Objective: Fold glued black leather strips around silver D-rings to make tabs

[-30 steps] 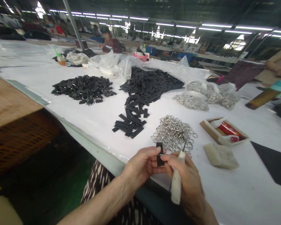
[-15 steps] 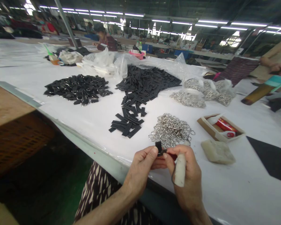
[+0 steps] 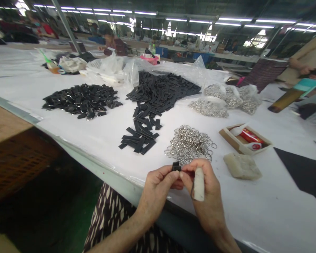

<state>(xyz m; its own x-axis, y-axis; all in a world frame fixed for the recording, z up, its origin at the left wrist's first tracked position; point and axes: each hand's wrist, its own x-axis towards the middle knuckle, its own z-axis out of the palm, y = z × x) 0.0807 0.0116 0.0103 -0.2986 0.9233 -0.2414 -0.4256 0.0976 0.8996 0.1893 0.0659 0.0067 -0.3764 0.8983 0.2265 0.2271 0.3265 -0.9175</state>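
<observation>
My left hand point(image 3: 158, 188) pinches a short black strip point(image 3: 176, 166), bent over on itself, between thumb and fingers. The fingertips of my right hand point(image 3: 204, 191) close on the strip's other side. Tucked in that same hand is a tool with a whitish wrapped handle point(image 3: 199, 184); its working end is hidden. Just beyond my fingers lies a heap of silver metal rings point(image 3: 191, 144). Loose black strips point(image 3: 140, 137) spread to the left of the rings, trailing from a larger pile of strips point(image 3: 165, 89).
At the left is a pile of black strips fitted with rings point(image 3: 81, 100). Bagged rings point(image 3: 210, 105) lie at the back right. Nearer are a small box point(image 3: 228, 135) holding a red tube, a pale block point(image 3: 242, 167) and a black sheet point(image 3: 300, 172). A co-worker point(image 3: 308, 58) stands far right.
The black strip, upright before, is now folded down between my fingertips. My right hand has shifted slightly left and up. The whole view has moved a little.
</observation>
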